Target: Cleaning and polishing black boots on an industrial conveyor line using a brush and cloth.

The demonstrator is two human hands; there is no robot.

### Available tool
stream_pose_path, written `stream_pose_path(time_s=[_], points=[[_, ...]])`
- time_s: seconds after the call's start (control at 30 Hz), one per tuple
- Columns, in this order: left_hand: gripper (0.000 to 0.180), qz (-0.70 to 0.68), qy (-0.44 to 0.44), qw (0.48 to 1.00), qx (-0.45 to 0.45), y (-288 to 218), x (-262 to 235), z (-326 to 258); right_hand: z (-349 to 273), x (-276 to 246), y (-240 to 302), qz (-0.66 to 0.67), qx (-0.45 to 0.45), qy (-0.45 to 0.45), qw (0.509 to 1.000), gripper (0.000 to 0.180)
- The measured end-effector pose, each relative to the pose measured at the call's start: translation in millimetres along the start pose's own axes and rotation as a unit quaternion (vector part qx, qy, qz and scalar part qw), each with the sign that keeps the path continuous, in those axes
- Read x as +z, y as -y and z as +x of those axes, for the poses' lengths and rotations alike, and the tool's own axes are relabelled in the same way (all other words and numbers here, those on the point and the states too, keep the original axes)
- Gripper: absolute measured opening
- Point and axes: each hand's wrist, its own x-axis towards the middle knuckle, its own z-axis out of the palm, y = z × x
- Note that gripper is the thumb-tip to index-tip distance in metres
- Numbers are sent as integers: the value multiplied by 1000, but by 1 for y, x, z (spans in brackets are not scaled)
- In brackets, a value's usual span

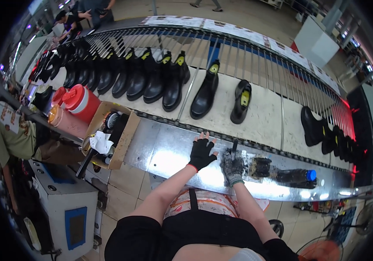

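Dark slender stick-like piece (234, 145): jutted from the gloved right hand (232, 167), pointed away from the person, its lower part hidden, firm grip or mere contact unclear | metal ledge (158, 141): silvery, glossy, ran left to right under both hands, black smears right of the gloved right hand.

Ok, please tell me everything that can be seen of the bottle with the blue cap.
The bottle looks like partly clear plastic, dark inside or stained, with a bright blue cap at its right end. It lies on its side on the metal ledge, on the person's side of the conveyor, to the right of the gloved right hand. A dark, blotchy item lies between them. No hand touches it. What it contains, I cannot tell.
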Motion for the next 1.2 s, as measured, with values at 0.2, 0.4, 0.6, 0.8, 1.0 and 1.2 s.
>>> stream_pose_path(time_s=[0.2, 0.4, 0.6, 0.8, 1.0, 1.2], points=[[61, 2, -22, 1000, 0, 9, -2, -7, -16, 9, 45, -95, 2, -4, 995, 20], [62, 3, -36, 999, 10, 8, -3, 4, -3, 7, 32, -126, -47, -27, 991, 21], [67, -20, -16, 999, -32, 9, -1, 12, -2, 10, 22, -43, -50, -11, 998, 14], [80, -91, -200, 972, -85, 43, -12, 99, -2, 13, -3, 93, -33, -13, 995, 16], [72, -198, -138, 937, -253, 64, -38, 205, 3, 12, 0, -258, -87, -56, 961, 22], [68, -159, -59, 912, -374, 77, -33, 242, 20, 8, -46, -206, -106, -27, 972, 17]])
